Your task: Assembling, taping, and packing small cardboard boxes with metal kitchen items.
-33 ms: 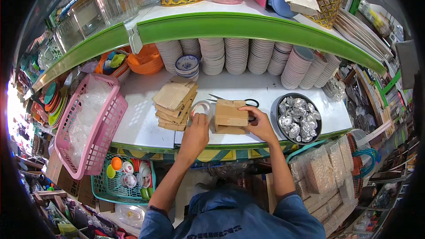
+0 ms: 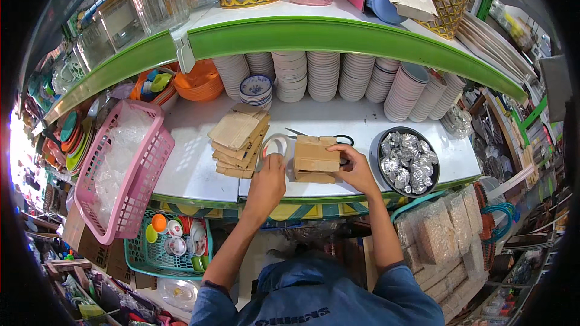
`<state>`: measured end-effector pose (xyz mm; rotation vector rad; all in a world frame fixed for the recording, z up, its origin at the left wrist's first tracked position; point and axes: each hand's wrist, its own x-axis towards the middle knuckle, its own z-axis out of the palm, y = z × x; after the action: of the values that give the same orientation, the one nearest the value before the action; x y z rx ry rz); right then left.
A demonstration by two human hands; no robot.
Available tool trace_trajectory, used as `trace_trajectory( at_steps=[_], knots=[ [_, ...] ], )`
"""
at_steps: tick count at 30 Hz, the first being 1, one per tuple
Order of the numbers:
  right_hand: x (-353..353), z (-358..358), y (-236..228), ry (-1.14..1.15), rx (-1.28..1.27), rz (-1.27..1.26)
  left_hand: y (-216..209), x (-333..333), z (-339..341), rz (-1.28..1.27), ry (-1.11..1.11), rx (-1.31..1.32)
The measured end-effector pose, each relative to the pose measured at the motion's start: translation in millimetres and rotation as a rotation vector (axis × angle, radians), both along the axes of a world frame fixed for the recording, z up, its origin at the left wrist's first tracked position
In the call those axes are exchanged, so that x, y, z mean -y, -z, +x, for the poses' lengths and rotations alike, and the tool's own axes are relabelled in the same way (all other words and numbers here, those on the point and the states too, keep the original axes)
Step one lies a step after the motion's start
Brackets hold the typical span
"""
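My left hand (image 2: 269, 178) is closed at the near edge of a pale ring that looks like a roll of tape (image 2: 278, 139). My right hand (image 2: 356, 171) grips the right side of a small brown cardboard box (image 2: 316, 152), thumb on top and fingers along the side. Its near side shows a gap between the flaps. Behind the box lies a pair of scissors (image 2: 345, 139), blades pointing left and partly covered by it. Left of the roll sits a stack of flattened cardboard pieces (image 2: 235, 130). A round black tray (image 2: 382, 172) of silvery, foil-like items stands to the right.
Stacks of white bowls (image 2: 323, 75) line the back under a green-edged shelf (image 2: 338, 35). A pink basket (image 2: 130, 187) with clear plastic stands left, above a teal basket (image 2: 136, 265) of small cups. Bubble-wrapped packs (image 2: 444, 229) are piled below right.
My left hand and the tape roll have shifted very slightly, and the roll shows a bit more tilted. My right hand and the box are almost unchanged.
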<state>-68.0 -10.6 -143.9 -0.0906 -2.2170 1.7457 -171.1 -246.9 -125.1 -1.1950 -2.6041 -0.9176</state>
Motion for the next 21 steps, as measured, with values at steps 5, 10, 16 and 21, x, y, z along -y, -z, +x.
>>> trace_trajectory(
  at_steps=[5,10,16,21],
  knots=[
    [5,5,-7,0.016,0.0,0.024,-19,1,8,0.207,-0.092,-0.001],
    [23,1,-25,0.056,0.02,0.185,-26,13,15,0.378,0.017,-0.017],
    [39,-18,-33,0.034,0.048,0.433,-19,20,14,0.567,0.217,-0.029],
    [42,-25,-27,0.108,0.064,0.584,-12,22,12,0.613,0.326,0.074]
  ],
)
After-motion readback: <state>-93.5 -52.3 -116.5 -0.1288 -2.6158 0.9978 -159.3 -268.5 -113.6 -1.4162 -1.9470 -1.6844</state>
